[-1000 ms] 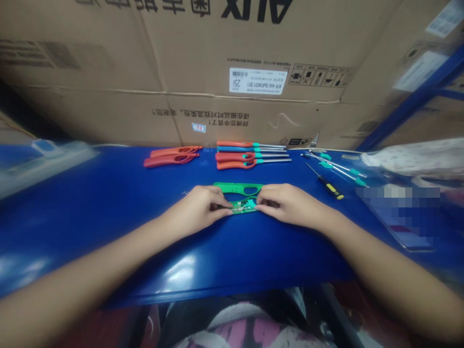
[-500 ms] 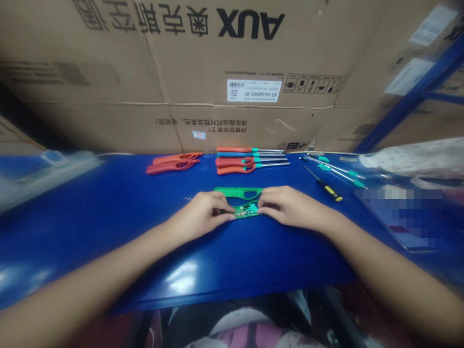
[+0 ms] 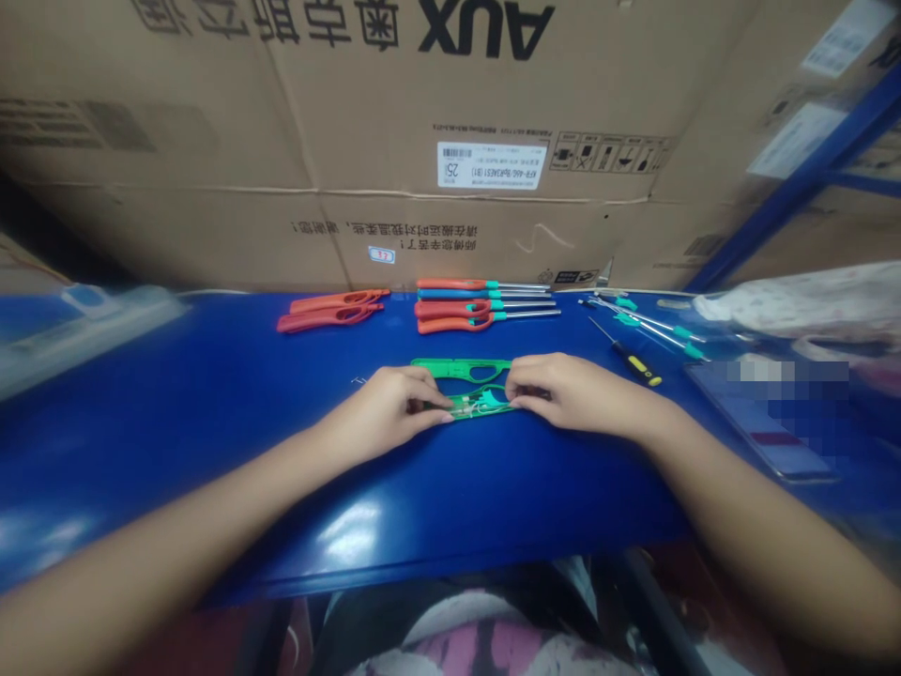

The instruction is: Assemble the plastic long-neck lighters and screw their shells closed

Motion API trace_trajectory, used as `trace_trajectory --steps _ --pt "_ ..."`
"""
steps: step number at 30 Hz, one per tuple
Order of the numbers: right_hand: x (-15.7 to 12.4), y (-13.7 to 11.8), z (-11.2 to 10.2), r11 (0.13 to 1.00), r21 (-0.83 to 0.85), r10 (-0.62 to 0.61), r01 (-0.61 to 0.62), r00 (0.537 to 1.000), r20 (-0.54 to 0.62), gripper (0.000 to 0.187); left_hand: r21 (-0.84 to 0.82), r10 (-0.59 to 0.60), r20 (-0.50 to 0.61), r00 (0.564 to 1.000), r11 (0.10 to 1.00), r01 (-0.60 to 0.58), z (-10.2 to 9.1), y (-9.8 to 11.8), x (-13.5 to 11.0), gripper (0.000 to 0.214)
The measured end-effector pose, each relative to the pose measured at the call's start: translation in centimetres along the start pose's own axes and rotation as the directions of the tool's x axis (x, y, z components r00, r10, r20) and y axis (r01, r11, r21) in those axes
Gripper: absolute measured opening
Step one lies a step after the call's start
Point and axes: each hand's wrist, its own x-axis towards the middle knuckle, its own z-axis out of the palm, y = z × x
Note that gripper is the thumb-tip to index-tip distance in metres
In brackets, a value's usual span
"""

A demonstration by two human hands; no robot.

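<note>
A green lighter casing half lies on the blue table with its inside facing up, holding a teal trigger, thin white wires and small parts. My left hand is closed on its left end, thumb and fingers pinching there. At the right end my right hand is closed in a pinch, its fingertips covering that end. Just behind lies a second green casing half, with an oval finger opening; my right fingers overlap its right end. What sits directly under the fingertips is hidden.
Several lighters with metal tubes lie behind, with red and orange casing halves to their left. At right are loose metal tubes with teal parts, a screwdriver and a phone. A large cardboard box stands behind.
My right hand has shifted slightly right along the casing half, so more of the teal trigger shows. My left hand stays at its end. The whole view has shifted a little.
</note>
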Motion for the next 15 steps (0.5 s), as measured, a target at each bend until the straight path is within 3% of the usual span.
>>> trace_trajectory --steps 10,15 --pt "-0.2 0.1 0.0 0.995 0.086 -0.048 0.049 0.999 -0.007 0.012 0.001 -0.012 0.012 1.000 1.000 0.012 -0.1 0.1 0.1 0.015" --pt "0.3 -0.4 1.1 0.999 0.030 -0.019 0.022 0.996 -0.083 0.007 0.013 -0.005 0.017 1.000 1.000 0.004 0.0 0.0 0.2 0.016"
